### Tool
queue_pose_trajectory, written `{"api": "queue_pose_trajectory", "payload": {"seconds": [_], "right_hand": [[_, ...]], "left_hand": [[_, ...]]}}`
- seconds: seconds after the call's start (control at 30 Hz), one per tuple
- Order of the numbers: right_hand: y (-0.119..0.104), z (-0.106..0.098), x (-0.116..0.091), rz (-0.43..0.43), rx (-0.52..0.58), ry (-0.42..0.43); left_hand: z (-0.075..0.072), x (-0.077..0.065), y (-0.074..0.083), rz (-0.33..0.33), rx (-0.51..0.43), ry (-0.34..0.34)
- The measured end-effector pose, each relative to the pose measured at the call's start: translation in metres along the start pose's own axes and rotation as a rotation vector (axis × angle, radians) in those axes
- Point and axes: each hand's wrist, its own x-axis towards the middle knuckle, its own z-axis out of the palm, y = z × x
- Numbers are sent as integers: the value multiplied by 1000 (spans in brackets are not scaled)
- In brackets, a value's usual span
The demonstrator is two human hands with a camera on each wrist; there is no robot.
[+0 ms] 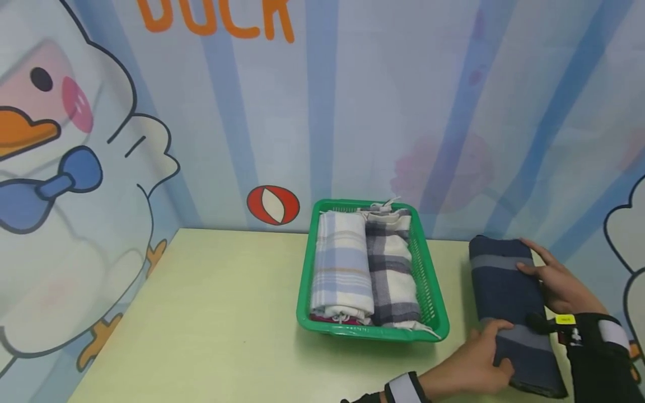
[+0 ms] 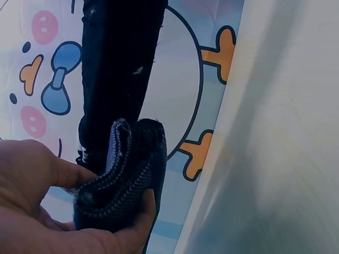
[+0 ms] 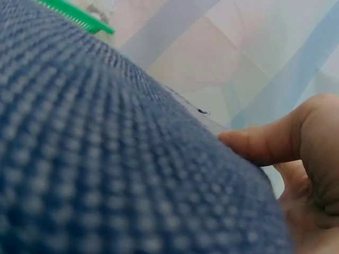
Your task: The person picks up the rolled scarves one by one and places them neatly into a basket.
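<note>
A folded dark blue woven cloth (image 1: 511, 296) with grey-blue stripes is at the right of the table, its long side running front to back. My left hand (image 1: 476, 361) grips its left edge close to the front end. In the left wrist view the folded layers of the cloth (image 2: 119, 188) show between thumb and fingers. My right hand (image 1: 561, 282) holds the right edge toward the back, thumb on top. The right wrist view shows the right thumb (image 3: 265, 143) pressed on the cloth (image 3: 132, 159), with the other fingers partly hidden behind it.
Left of the cloth stands a green plastic basket (image 1: 433, 280). Inside lie a folded light blue and white plaid cloth (image 1: 342, 263) and a dark grey and white checked cloth (image 1: 393, 274), side by side. A printed backdrop (image 1: 363, 112) rises behind the pale yellow table (image 1: 216, 313).
</note>
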Motion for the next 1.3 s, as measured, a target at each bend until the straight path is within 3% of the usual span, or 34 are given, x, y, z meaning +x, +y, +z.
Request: {"api": "queue_pose_trajectory", "payload": {"seconds": [0.1,0.27,0.37,0.67,1.07,1.3], "right_hand": [[-2,0,0,-5,-37,17],[-5,3,1,18,-211,86],[-6,3,2,11,-244,99],[-17,5,4,-43,-83,25],[-43,29,13,-75,-158,18],[-59,48,21,-103,-107,18]], "left_hand": [[-2,-3,2,9,20,1],[-4,-6,4,14,48,3],[-6,-8,6,15,78,4],[-16,-18,12,56,132,13],[-31,-42,17,118,137,94],[-45,-52,16,140,116,125]]}}
